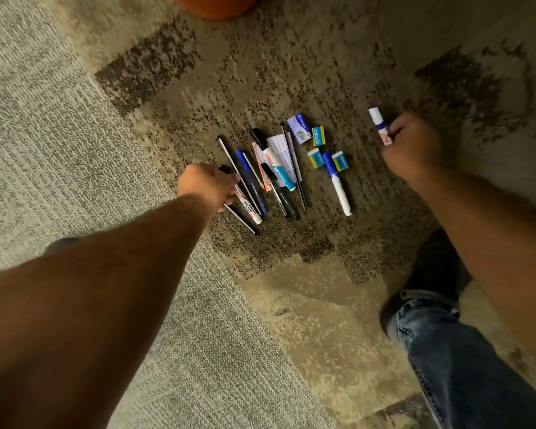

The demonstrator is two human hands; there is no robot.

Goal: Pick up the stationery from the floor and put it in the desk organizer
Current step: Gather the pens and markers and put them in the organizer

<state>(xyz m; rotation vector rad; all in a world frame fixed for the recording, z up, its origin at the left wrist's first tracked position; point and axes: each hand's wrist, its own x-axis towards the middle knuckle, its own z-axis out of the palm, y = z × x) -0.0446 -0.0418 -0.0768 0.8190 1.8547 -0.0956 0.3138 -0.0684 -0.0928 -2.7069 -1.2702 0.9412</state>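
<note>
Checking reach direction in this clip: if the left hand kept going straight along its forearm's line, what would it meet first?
The left hand, already gripping a white marker, points up and right. Next in line looks like the thin black pen, then the blue pen beside it, though depth is unclear.

We look down at a patterned carpet (291,72) strewn with stationery; our left hand (206,185) curls round a white marker (248,209) and a thin black pen (240,216) at the left end of the row; our right hand (412,147) — raised off to the right — grips a blue-capped marker (379,122). Between the hands lie a blue pen (251,181), a black-capped marker (271,157) on some cards, another white marker (338,184), a blue box (299,128) and three small yellow-blue packets (318,136) close together; a jeans leg (446,351) and dark shoe (431,274) show at lower right; an orange object (217,6) sits at the top edge.
</note>
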